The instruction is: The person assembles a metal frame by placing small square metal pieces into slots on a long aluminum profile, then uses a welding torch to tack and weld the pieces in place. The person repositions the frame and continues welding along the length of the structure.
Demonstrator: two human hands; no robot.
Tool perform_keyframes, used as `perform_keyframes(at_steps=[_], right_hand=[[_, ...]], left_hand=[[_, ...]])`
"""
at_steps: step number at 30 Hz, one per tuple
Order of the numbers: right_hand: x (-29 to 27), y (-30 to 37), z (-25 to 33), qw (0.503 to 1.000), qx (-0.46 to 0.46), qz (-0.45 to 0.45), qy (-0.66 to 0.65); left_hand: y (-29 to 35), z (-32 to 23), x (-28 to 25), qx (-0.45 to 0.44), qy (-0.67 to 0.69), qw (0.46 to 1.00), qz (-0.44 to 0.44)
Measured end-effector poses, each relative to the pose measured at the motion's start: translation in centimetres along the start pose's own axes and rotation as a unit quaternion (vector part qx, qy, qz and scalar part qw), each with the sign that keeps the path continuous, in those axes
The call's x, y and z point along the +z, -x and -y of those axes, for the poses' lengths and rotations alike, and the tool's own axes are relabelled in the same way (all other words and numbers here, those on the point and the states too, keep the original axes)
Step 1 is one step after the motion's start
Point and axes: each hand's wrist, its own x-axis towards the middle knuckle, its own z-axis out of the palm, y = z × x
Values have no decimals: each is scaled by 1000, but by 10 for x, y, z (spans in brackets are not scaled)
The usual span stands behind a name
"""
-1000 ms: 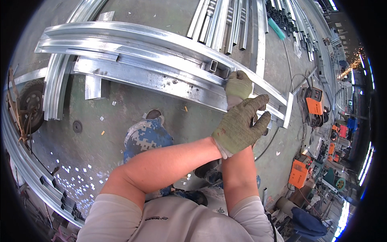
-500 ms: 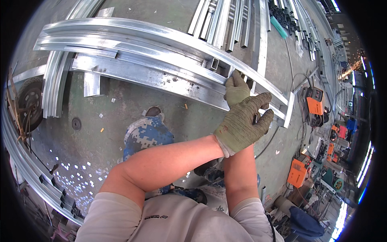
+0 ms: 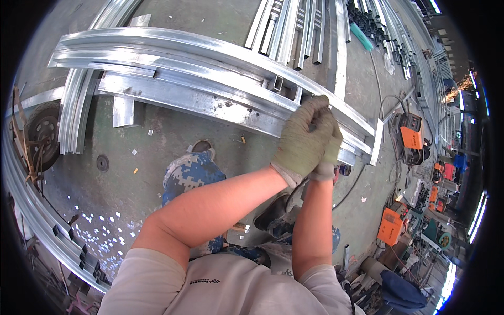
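Both gloved hands meet at the right end of a long galvanized steel channel assembly point(image 3: 173, 100). My left hand point(image 3: 302, 142), in an olive work glove, crosses in front with its fingers curled and the fingertips pinched together. Anything in that pinch is too small to make out. My right hand point(image 3: 334, 149), gloved alike, is partly covered by the left; its fingers look closed near the left fingertips, their contents hidden. A short square tube end point(image 3: 277, 83) sits between the rails, left of the hands. Beside my right wrist shows a small round dark-and-red thing point(image 3: 344, 170).
Steel tubes point(image 3: 289, 31) lie on the floor beyond. Orange welding machines point(image 3: 411, 137) stand at right, with a cable point(image 3: 350, 191) along the floor. A wheel point(image 3: 43, 134) and more channels point(image 3: 47, 231) are at left. Small metal scraps point(image 3: 102, 228) litter the floor; sparks point(image 3: 462, 86) fly far right.
My left hand has risen and turned slightly left, its fingers drawing from spread into a pinch. The right hand has pulled back from among the rails to beside it.
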Motion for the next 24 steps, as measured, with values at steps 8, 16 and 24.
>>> perform_keyframes(at_steps=[8, 16, 24], right_hand=[[-7, 63, 40, 998, 60, 12, 18], [-23, 55, 49, 989, 132, 71, -5], [-29, 19, 25, 969, 193, 85, -125]], left_hand=[[-2, 10, 4, 5, 6, 1000, -17], [-5, -7, -4, -115, 89, 989, 29], [-4, -20, -3, 175, -142, 972, -74]])
